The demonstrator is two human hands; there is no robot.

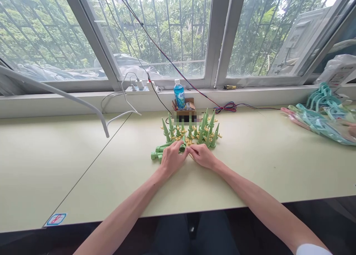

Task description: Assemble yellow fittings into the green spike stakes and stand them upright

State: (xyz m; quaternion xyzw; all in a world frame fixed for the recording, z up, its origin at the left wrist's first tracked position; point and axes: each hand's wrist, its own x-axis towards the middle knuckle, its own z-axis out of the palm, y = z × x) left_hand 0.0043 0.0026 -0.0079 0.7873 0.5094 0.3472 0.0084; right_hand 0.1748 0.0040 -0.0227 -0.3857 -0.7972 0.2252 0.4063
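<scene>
My left hand (172, 157) is closed around a green plant-watering spike (182, 148), with its round open end showing beside the fingers. Close against it, my right hand (203, 155) is pinched shut at that end. Whatever lies between its fingertips is too small to make out. Just beyond the hands is a loose cluster of small yellow valves (190, 141). Several green spikes (212, 122) stand point up behind and to the right, some with yellow valves at their sides. To the left of my left hand, more green spikes (155, 155) lie on their sides.
On the pale table (250, 166), a small cardboard box (190, 103) and a blue-liquid bottle (179, 95) stand near the sill. Coiled cable (228, 107) lies right of them. Plastic hangers (319, 110) are piled far right. A white tube (69, 99) hangs over the left side.
</scene>
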